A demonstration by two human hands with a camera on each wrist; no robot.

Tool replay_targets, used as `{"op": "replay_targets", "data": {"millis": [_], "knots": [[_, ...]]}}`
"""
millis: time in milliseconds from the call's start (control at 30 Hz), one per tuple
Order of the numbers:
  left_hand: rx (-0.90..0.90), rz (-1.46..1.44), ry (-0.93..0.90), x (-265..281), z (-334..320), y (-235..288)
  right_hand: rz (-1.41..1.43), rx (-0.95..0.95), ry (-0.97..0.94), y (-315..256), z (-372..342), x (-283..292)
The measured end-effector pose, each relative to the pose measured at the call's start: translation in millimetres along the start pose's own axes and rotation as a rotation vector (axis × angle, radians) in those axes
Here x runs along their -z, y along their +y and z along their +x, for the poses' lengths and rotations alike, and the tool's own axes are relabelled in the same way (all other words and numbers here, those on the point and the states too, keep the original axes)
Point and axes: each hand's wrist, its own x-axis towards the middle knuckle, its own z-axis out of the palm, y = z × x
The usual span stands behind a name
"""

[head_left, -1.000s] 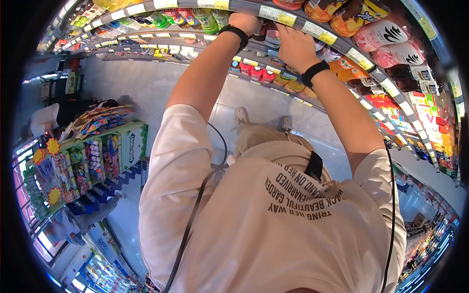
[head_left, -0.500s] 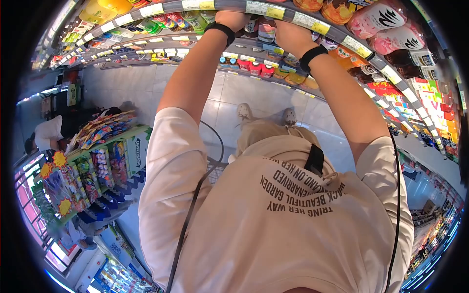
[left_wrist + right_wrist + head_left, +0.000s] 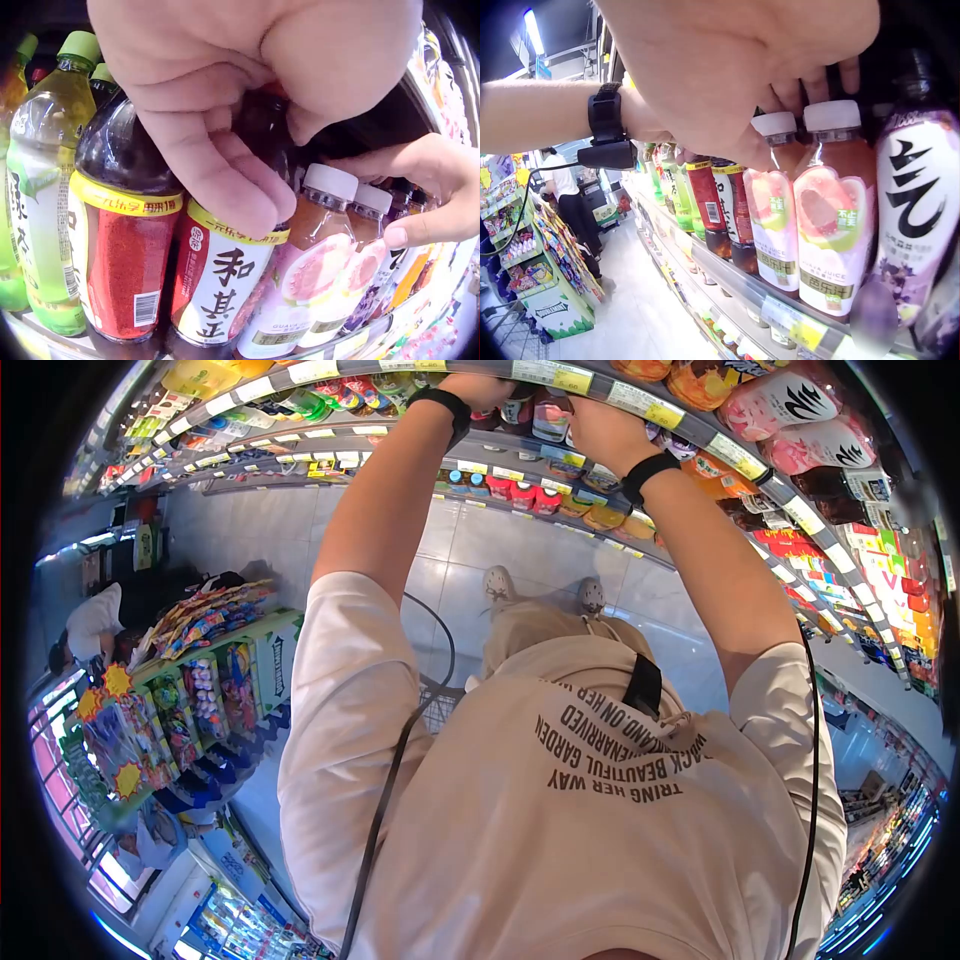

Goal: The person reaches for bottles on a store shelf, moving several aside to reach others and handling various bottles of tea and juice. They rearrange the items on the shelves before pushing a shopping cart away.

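My left hand (image 3: 247,67) curls its fingers round the neck of a dark tea bottle (image 3: 225,277) with a red and white label; its cap is mostly hidden by the palm. An identical tea bottle (image 3: 127,247) stands beside it on the left. My right hand (image 3: 757,60) is at the tops of two white-capped guava juice bottles (image 3: 832,217), its straight fingers reaching behind the caps and its thumb in front, apart from the fingers. In the head view, the left hand (image 3: 478,392) and the right hand (image 3: 608,435) both reach under the shelf edge.
A shelf lip with price tags (image 3: 565,378) runs above my hands. Green tea bottles (image 3: 52,187) stand at left, a purple-labelled white bottle (image 3: 919,195) at right. Lower shelves (image 3: 520,493) hold more drinks. A snack stand (image 3: 200,680) and a bending person (image 3: 95,625) are behind at left.
My right hand has come down from lying across the shelf edge to beside the juice bottles, and a juice bottle shows more. My left hand has shifted slightly left.
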Motion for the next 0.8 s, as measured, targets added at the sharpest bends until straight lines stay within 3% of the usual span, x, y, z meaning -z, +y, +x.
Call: {"op": "replay_targets", "data": {"millis": [67,200,300,400,500,567,633,667,800], "knots": [[-0.012,0.138,0.042,-8,9,-16,0.015,-0.008,-0.02,-1,1,1],[-0.245,0.281,0.288,-28,21,-27,0.037,-0.04,-0.044,-4,1,6],[-0.293,0.171,0.381,-28,13,-20,0.063,-0.049,-0.074,-7,-1,14],[-0.489,-0.104,0.517,-17,-2,5,0.075,-0.075,-0.107,-10,0,17],[-0.405,0.01,0.377,-22,1,-14,0.062,-0.057,-0.098,-5,-1,13],[-0.405,0.006,0.406,-11,-31,1,0.046,-0.044,-0.09,-2,-3,10],[-0.393,0.016,0.462,-14,-53,-7,0.024,-0.055,-0.091,-4,-2,9],[-0.568,0.053,0.671,-16,-70,-2,0.003,-0.048,-0.093,-3,-2,8],[-0.483,0.19,0.762,-11,-76,-17,0.049,-0.051,-0.143,-1,-3,7]]}}
